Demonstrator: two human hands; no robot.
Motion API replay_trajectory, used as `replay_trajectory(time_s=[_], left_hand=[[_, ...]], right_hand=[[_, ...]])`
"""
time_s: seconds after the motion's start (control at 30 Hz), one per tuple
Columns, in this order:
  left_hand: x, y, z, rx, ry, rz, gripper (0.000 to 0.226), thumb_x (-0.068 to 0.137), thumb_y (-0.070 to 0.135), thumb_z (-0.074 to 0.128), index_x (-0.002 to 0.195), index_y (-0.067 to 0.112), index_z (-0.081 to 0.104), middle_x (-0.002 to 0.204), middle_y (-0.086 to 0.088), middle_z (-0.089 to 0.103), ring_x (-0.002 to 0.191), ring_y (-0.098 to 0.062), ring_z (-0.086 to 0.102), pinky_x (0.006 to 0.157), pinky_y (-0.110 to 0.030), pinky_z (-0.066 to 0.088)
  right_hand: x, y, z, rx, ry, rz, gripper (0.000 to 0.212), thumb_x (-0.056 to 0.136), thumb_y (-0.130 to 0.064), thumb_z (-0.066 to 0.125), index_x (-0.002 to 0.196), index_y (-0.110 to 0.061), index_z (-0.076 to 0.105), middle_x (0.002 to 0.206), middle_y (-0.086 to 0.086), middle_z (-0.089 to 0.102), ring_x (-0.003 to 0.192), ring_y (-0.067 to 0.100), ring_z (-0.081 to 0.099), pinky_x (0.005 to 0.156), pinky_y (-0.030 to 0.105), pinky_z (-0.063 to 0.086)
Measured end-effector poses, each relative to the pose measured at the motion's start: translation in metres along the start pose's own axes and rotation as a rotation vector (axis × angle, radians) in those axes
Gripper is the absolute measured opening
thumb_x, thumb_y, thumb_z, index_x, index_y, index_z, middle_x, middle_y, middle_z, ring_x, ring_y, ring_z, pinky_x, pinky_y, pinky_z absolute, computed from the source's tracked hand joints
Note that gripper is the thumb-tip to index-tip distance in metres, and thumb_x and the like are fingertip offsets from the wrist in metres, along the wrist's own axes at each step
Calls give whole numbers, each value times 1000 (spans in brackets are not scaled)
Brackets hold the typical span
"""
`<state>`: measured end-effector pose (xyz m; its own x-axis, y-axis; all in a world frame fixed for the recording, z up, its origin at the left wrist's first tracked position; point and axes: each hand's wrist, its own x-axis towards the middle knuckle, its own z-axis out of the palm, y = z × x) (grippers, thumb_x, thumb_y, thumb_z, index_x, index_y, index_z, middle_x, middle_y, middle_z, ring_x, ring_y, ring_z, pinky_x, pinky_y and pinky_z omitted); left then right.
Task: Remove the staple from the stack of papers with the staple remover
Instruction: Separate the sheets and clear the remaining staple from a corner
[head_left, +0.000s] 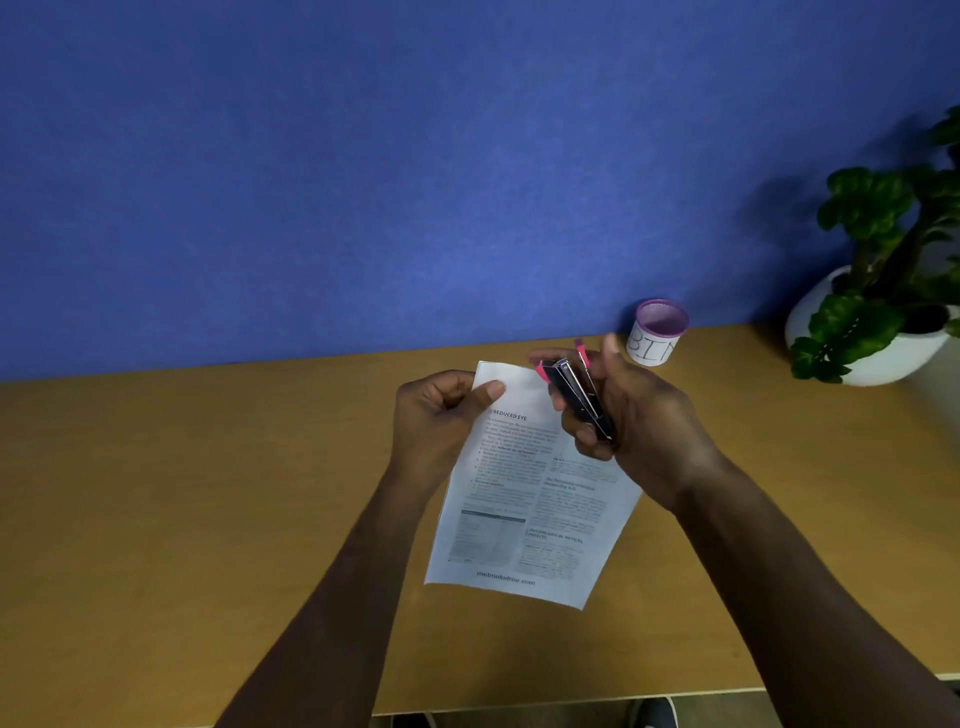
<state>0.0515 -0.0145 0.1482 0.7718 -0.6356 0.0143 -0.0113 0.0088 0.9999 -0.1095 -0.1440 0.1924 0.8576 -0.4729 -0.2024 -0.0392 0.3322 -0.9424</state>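
wooden desk: left hand pinches papers, right hand grips staple remover; bin cup behind.

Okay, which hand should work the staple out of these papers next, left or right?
Right, probably. The right hand already grips the staple remover, its pink tip over the top edge of the papers. The left hand pinches their top left corner, steadying them.

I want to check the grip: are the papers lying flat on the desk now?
No, the left hand holds the papers up by their top corner.
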Motion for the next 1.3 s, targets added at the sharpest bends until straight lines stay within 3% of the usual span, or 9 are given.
replay_trajectory(time_s=[0.17, 0.3, 0.37, 0.47, 0.53, 0.63, 0.8, 0.9, 1.3], left_hand=[[-1, 1, 0, -10, -10, -6, 9, 86, 8, 78, 85, -1, 77, 81, -20, 77, 69, -27, 69, 66, -39, 54], [-2, 3, 1, -9, -21, -5, 8, 86, 7, 78, 84, -1, 77, 79, -18, 78, 66, -24, 69, 62, -32, 54], [-2, 5, 1, -8, -31, 0, 10, 86, 6, 77, 84, -3, 76, 78, -18, 78, 65, -23, 69, 61, -30, 54], [-3, 10, 2, -7, -53, -1, 10, 87, 6, 77, 85, -4, 76, 74, -11, 79, 61, -16, 70, 56, -24, 53], [-4, 13, 3, -10, -62, -14, 10, 87, 6, 77, 86, -4, 76, 72, -6, 79, 59, -13, 70, 54, -22, 53], [-5, 18, 5, -1, -50, -40, 7, 87, 6, 77, 86, -1, 76, 72, -3, 79, 61, -14, 71, 56, -25, 56], [-9, 25, 7, 14, -79, -30, 10, 88, 4, 75, 80, 10, 77, 69, 2, 79, 58, -9, 71, 52, -21, 53], [-11, 28, 8, 43, -96, -4, 17, 88, 3, 75, 76, 16, 77, 67, 6, 78, 55, -5, 70, 51, -18, 50], [-14, 31, 5, 91, -98, 14, 18, 89, 4, 74, 77, 16, 78, 66, 5, 77, 55, -3, 66, 52, -18, 49]], right_hand=[[3, -1, -3, 22, -15, -55, 60, 103, -48, 56, 120, 8, 70, 80, 11, 57, 63, 14, 51, 55, 30, 43], [2, -6, 0, -57, -43, -105, 42, 96, -38, 60, 111, -4, 79, 73, 13, 46, 63, 14, 45, 49, 23, 39], [2, -11, 1, -228, -52, -172, 36, 94, -38, 64, 107, -7, 78, 70, 8, 52, 62, 14, 45, 50, 22, 38], [1, -24, 4, -624, -38, -268, 36, 89, -47, 70, 109, -18, 78, 84, -6, 75, 72, 13, 68, 64, 26, 51], [4, -35, 5, -869, 11, -282, 37, 86, -54, 73, 110, -27, 75, 99, -9, 75, 89, 9, 70, 69, 21, 52], [7, -51, 8, -1150, 16, -298, 35, 89, -52, 75, 118, -34, 67, 104, -21, 67, 93, 0, 66, 67, 11, 44], [16, -69, 9, -1416, -64, -276, 43, 94, -51, 71, 131, -29, 63, 121, -13, 65, 102, 9, 62, 73, 14, 44], [23, -75, 9, -1514, -142, -295, 46, 94, -57, 67, 131, -30, 64, 126, -10, 67, 106, 12, 62, 83, 29, 54], [48, -88, 10, -1648, -292, -269, 53, 87, -73, 61, 116, -30, 72, 109, -12, 73, 96, 12, 67, 83, 44, 58]])
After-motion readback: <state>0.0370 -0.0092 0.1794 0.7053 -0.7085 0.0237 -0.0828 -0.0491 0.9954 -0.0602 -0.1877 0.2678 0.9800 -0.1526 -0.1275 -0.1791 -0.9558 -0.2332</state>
